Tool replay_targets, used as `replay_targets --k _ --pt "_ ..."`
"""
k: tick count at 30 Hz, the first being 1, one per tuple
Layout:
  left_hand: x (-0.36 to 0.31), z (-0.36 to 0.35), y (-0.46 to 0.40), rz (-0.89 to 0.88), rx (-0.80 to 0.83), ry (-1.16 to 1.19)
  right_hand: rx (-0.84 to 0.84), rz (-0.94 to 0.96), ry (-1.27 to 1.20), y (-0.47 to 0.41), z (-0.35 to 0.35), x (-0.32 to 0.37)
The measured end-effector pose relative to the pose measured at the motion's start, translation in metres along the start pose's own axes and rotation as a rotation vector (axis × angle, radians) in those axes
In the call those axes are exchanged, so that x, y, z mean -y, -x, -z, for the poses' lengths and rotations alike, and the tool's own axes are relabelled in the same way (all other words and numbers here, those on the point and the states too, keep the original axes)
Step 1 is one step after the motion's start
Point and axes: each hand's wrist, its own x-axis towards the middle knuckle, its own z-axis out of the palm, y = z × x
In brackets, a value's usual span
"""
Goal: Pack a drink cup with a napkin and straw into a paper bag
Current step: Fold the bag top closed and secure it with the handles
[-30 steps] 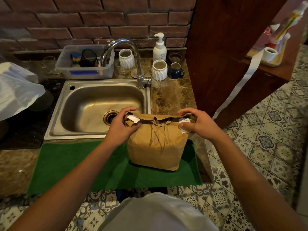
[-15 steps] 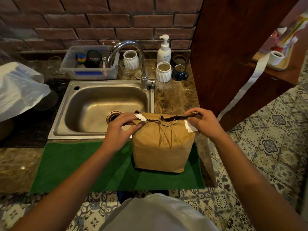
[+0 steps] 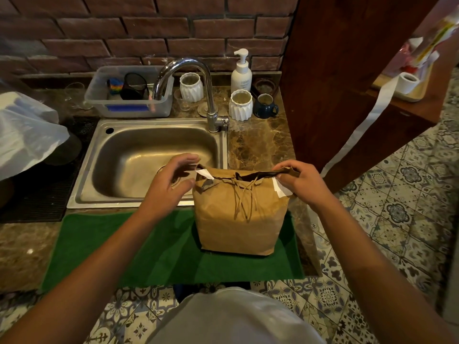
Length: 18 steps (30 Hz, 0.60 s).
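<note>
A brown paper bag [image 3: 238, 214] is standing upright just right of centre in the frame, sitting on a green mat [image 3: 154, 254] that is lying along the front edge of a marble counter [image 3: 258, 142]. The bag's top is folded nearly shut, with a dark gap showing along the fold, and its twisted paper handles [image 3: 244, 197] are hanging down the front face. Small white tabs [image 3: 279, 187] are sticking out at both top corners.

The right hand [image 3: 301, 182] is at the bag's upper right corner, pinching the folded rim between thumb and fingertips. The left hand [image 3: 169, 184] is hovering just beside the upper left corner, fingers spread and loosely curled, grasping nothing and apparently not touching the paper. Both bare forearms are reaching in from the bottom corners of the frame.

Whatever is inside the bag is hidden from view.

Behind the bag, in the middle left of the frame, a steel sink [image 3: 149, 160] is sitting under a curved chrome tap [image 3: 198, 85]. Along the brick wall at the top, a clear plastic tub [image 3: 129, 95], two white ribbed pots [image 3: 240, 105], a blue mug [image 3: 265, 105] and a white pump bottle [image 3: 241, 73] are standing in a row.
</note>
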Motion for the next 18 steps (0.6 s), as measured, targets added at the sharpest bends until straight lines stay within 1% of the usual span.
replay_targets --k 3,5,7,8,11,13,16,18 --pt "-0.008 0.003 -0.009 -0.090 0.184 -0.257 0.009 0.008 0.000 -0.001 -0.002 0.002" --pt "-0.011 0.002 -0.016 -0.159 0.295 -0.533 0.014 0.018 -0.007 0.000 -0.003 0.005" --pt "-0.015 -0.005 -0.023 -0.167 0.360 -0.763 0.019 0.033 0.007 0.001 -0.004 0.006" --pt "-0.017 -0.009 -0.026 -0.172 0.358 -0.819 0.030 0.040 0.021 0.001 -0.004 0.006" --pt "-0.017 -0.016 -0.034 -0.272 0.280 -0.827 0.102 0.062 0.085 0.004 -0.001 0.012" --pt "-0.012 -0.016 -0.035 -0.302 0.234 -0.789 0.145 0.081 0.220 0.006 0.002 0.018" --pt "-0.003 -0.015 -0.032 -0.303 0.194 -0.766 0.185 0.132 0.382 0.010 0.004 0.027" --pt "0.000 -0.014 -0.028 -0.273 0.176 -0.719 0.251 0.181 0.366 0.012 0.005 0.029"
